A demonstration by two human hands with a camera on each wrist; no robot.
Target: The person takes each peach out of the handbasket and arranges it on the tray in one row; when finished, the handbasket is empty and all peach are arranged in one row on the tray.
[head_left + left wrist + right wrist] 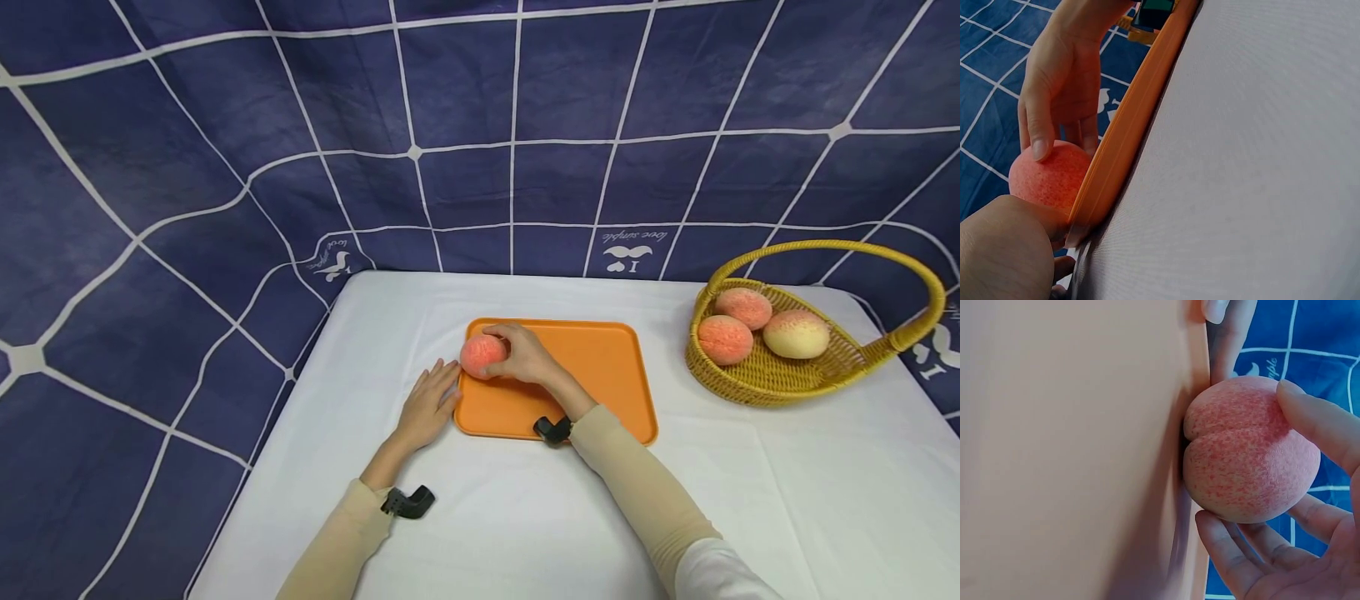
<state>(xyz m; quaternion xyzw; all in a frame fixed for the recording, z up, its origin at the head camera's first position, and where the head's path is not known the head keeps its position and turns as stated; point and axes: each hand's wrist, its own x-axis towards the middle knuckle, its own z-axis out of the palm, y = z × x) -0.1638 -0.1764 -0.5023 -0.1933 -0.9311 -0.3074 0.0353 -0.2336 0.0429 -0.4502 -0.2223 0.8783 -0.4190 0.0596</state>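
A pink-red peach (pixel 482 356) is at the left end of an orange tray (pixel 555 417). My right hand (pixel 525 354) grips it from the right, thumb on one side and fingertips on the other. In the right wrist view the peach (pixel 1250 450) shows its crease towards the tray surface. My left hand (pixel 429 404) rests at the tray's left edge with fingers straight, close to the peach. In the left wrist view the thumb of the left hand (pixel 1007 244) lies at the tray rim (pixel 1129 125), and its other fingers are partly hidden.
At the right of the white-covered table (pixel 510 517) stands a yellow wicker basket (pixel 750 392) with a tall handle. Two pinkish peaches (pixel 724 340) and a paler yellow peach (pixel 797 334) lie in it. A dark blue checked cloth (pixel 465 100) hangs behind.
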